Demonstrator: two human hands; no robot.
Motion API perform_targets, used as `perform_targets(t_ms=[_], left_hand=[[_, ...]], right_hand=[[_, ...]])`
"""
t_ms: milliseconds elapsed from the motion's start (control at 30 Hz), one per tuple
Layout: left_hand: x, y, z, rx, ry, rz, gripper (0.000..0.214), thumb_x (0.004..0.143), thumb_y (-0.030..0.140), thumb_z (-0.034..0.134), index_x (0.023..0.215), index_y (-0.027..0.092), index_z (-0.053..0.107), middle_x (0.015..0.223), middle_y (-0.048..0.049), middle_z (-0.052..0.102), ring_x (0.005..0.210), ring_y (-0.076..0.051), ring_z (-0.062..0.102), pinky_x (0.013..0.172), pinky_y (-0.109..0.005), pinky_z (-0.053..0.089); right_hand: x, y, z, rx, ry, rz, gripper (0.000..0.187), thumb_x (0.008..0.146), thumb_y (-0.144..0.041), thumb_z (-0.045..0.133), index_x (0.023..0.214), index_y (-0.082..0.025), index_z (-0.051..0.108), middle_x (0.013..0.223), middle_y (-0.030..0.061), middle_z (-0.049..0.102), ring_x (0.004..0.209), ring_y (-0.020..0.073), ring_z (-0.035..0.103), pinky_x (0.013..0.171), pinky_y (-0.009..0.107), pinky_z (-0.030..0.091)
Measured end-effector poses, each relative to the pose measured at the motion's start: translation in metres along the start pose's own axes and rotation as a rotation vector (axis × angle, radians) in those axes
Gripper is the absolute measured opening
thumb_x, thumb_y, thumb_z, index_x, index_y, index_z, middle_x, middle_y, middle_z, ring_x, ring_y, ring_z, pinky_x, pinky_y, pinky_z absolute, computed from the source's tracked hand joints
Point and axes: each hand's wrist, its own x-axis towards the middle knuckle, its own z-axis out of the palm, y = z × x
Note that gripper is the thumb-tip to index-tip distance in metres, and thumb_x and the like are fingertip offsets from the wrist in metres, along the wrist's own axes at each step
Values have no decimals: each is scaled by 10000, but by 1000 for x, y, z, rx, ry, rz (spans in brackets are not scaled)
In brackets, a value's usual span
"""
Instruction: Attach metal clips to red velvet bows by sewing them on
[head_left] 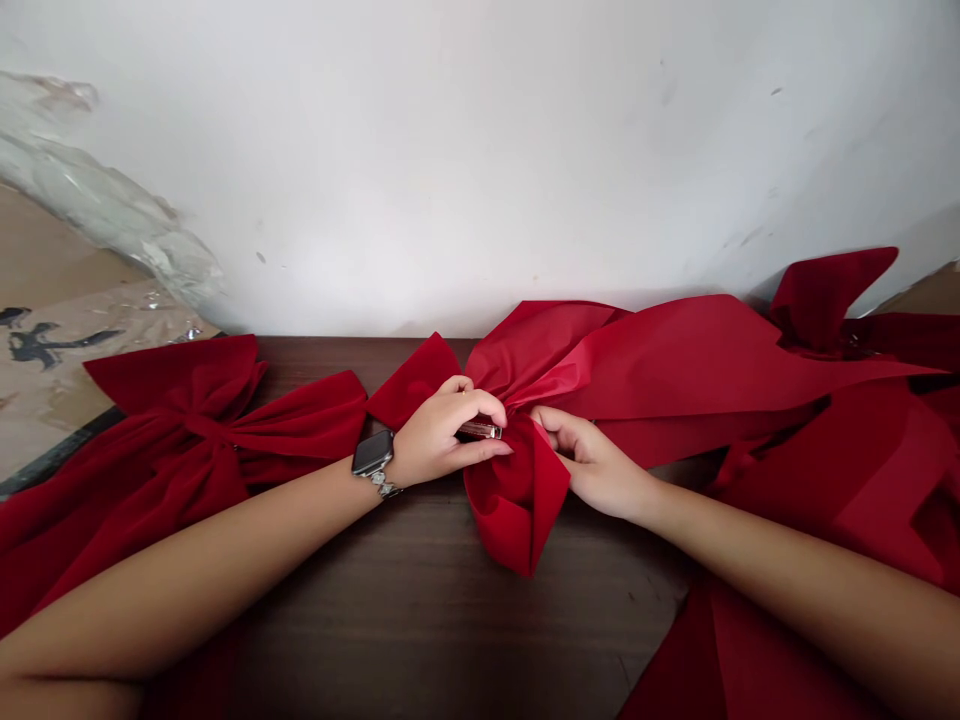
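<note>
Loose red cloth (712, 660) spreads across the near right corner of a dark, wood-grained worktop (420, 610). Beyond it, at the middle of the worktop, a half-formed red bow (502, 515) bulges toward the near edge, its velvety loop folded to a blunt point. The right hand (596, 465) pinches the side of that loop between thumb and curled fingers, the fingertips partly hidden by the fold. The left hand (439, 425), a dark-faced watch (373, 453) on its wrist, has its grip closed around a small dark tool (480, 430) with a bright metal end, possibly a stapler, against the gathered centre.

Good work here would seem to call for squeezing the pleats tight and even, squaring the tool to the gather and keeping fingertips clear of its metal end; a slack pinch could let the folds fan out.

Toward the left edge lies a velvet bow (206, 430), its wings pleated into a narrow band. Toward the right, smooth, matte, almost papery red lengths (675, 360) run along the far edge, beneath a scuffed white wall (480, 160). At the far left corner stands brown cardboard (75, 300) under wrinkled, glossy clear tape (112, 195).
</note>
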Motion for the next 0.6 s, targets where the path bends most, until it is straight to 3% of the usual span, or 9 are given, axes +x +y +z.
perform_targets(t_ms=[233, 600], left_hand=[[-1, -2, 1, -29, 2, 70, 213, 912, 397, 572, 857, 194, 541, 812, 16, 671, 658, -98, 548, 860, -308, 382], [2, 5, 0, 54, 20, 104, 213, 924, 386, 558, 841, 190, 550, 791, 16, 674, 691, -102, 579, 841, -298, 366]], right_hand=[[-1, 2, -3, 3, -55, 0, 423, 821, -549, 636, 754, -187, 427, 654, -48, 445, 553, 72, 339, 523, 217, 286], [-1, 9, 1, 20, 17, -60, 344, 826, -437, 671, 771, -176, 454, 679, -42, 484, 576, 73, 384, 539, 205, 323]])
